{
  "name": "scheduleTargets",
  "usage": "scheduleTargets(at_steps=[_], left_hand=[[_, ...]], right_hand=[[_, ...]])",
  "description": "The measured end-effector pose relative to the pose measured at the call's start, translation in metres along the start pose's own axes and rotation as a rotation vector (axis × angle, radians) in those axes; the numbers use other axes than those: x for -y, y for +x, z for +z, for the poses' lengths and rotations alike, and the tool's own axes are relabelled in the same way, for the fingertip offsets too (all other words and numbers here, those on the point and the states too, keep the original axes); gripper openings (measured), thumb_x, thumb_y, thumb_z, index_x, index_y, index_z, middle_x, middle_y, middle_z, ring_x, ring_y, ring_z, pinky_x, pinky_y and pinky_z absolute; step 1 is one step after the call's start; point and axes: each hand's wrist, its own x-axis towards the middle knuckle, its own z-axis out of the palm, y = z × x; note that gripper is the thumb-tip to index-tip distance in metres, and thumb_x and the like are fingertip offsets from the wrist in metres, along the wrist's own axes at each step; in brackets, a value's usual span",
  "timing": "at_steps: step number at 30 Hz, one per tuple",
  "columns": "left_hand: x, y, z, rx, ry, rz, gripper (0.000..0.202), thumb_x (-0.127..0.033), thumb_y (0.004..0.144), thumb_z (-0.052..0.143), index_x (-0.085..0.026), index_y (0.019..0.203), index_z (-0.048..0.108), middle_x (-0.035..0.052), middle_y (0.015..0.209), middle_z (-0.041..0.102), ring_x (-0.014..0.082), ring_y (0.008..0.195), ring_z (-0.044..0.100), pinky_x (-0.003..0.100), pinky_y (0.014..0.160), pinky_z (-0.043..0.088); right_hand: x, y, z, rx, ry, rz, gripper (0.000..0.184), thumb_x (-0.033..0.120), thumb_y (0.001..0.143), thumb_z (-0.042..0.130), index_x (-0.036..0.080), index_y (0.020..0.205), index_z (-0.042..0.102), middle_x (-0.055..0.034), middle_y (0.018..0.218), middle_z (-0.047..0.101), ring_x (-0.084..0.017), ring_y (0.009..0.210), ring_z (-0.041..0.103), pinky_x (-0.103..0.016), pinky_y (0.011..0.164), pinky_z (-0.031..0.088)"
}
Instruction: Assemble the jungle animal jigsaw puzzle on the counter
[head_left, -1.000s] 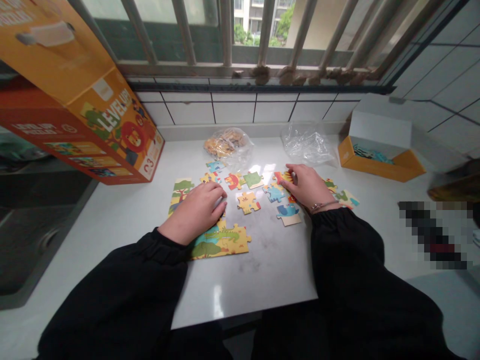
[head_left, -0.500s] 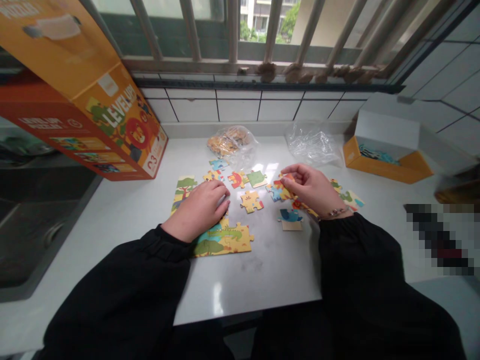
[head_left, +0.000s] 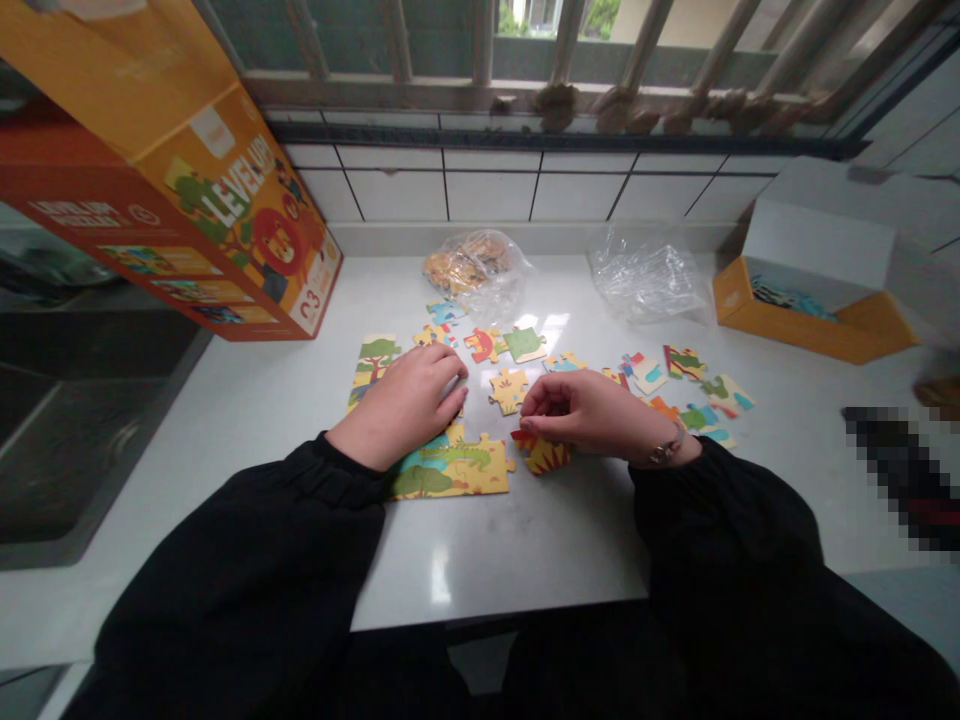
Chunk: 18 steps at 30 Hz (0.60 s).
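My left hand (head_left: 411, 402) lies over the joined part of a jigsaw puzzle (head_left: 457, 475), its fingers loosely bent and nothing visible in its grasp. Green bushes and a crocodile show on that joined part. Between thumb and fingertips, my right hand (head_left: 600, 412) pinches a yellow and red puzzle piece (head_left: 546, 456), just right of the crocodile's edge and apart from it. A yellow piece with a plant (head_left: 509, 391) lies between my hands. Beyond it are a red lion piece (head_left: 481, 345) and a green piece (head_left: 525, 344).
Several loose pieces (head_left: 727, 395) lie right of my right hand. At the back are a bag of pieces (head_left: 476, 268) and a crumpled clear bag (head_left: 649, 275). An orange puzzle box (head_left: 255, 220) stands left beside a dark sink (head_left: 97, 430); a small open box (head_left: 817, 320) sits right.
My right hand has moved left and nearer to me, bringing the yellow and red piece beside the joined puzzle. My left hand stays in place. The view has shifted slightly.
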Motion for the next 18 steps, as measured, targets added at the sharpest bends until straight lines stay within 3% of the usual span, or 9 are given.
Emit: scheduleTargets(at_steps=[5, 12, 18], left_hand=[[0.0004, 0.0004, -0.0004, -0.007, -0.016, -0.001, 0.019, -0.03, 0.103, 0.06, -0.02, 0.113, 0.071, 0.0146, 0.126, 0.071, 0.033, 0.121, 0.067, 0.051, 0.111, 0.054], [0.0013, 0.0, 0.0014, -0.012, -0.02, -0.001, 0.017, -0.029, 0.103, 0.061, -0.021, 0.113, 0.071, 0.0139, 0.126, 0.07, 0.0321, 0.122, 0.066, 0.05, 0.111, 0.054], [-0.0004, 0.0006, 0.0001, 0.011, 0.002, -0.007, 0.018, -0.029, 0.104, 0.06, -0.019, 0.114, 0.07, 0.0155, 0.127, 0.07, 0.0329, 0.122, 0.066, 0.051, 0.111, 0.055]], right_hand=[[-0.0047, 0.0041, 0.0063, 0.088, 0.136, 0.032, 0.029, 0.046, 0.086, 0.086, 0.022, 0.093, 0.071, -0.0012, 0.085, 0.076, -0.015, 0.069, 0.067, -0.027, 0.06, 0.052], [-0.0088, 0.0035, 0.0044, 0.062, -0.144, -0.007, 0.024, 0.043, 0.088, 0.087, 0.022, 0.094, 0.076, -0.0023, 0.086, 0.079, -0.017, 0.076, 0.07, -0.029, 0.066, 0.051], [-0.0053, 0.0003, 0.0002, 0.052, -0.247, -0.041, 0.023, 0.044, 0.091, 0.086, 0.023, 0.095, 0.078, -0.0013, 0.087, 0.079, -0.017, 0.076, 0.07, -0.029, 0.07, 0.051]])
